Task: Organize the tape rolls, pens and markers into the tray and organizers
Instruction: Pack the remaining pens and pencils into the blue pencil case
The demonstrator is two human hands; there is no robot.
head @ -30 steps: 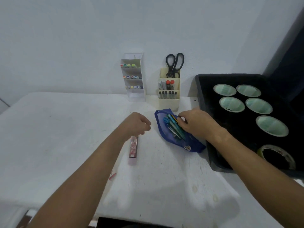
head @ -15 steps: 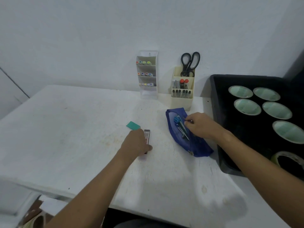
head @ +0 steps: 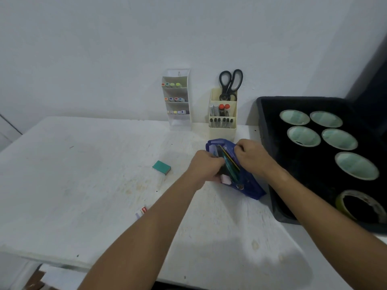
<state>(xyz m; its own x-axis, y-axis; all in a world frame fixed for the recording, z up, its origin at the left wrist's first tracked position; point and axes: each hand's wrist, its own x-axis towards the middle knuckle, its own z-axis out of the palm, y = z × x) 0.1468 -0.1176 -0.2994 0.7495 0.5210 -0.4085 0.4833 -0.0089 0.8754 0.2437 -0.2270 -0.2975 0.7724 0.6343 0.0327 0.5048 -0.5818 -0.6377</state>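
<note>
A translucent blue zip pouch point(head: 234, 170) is seen lying on the white tabletop point(head: 83, 174), just beside the left wall of a black rectangular tray point(head: 266, 147). The left hand point(head: 206, 166) is placed at the pouch's left side, its fingers curled round a small dark box with a pale pink end point(head: 224, 178) that is held at the pouch mouth. The right hand point(head: 250, 155) is set on the pouch's right edge, its fingers pinching the blue material there. A bundle of teal and yellow pens point(head: 229, 164) is visible inside the pouch, between the two hands. Six tape rolls are recorded flat in the tray: five pale green rolls point(head: 303, 136) and one yellowish roll point(head: 360, 206) nearest the camera. A cream plastic desk organizer point(head: 223, 128) stands against the wall behind the pouch, holding black-handled scissors point(head: 230, 80), red-capped markers point(head: 224, 107) and a row of dark pens. A white tiered organizer point(head: 178, 97) with coloured-cap markers stands to its left. A teal eraser block point(head: 161, 167) lies on the tabletop, well apart from the pouch.
</note>
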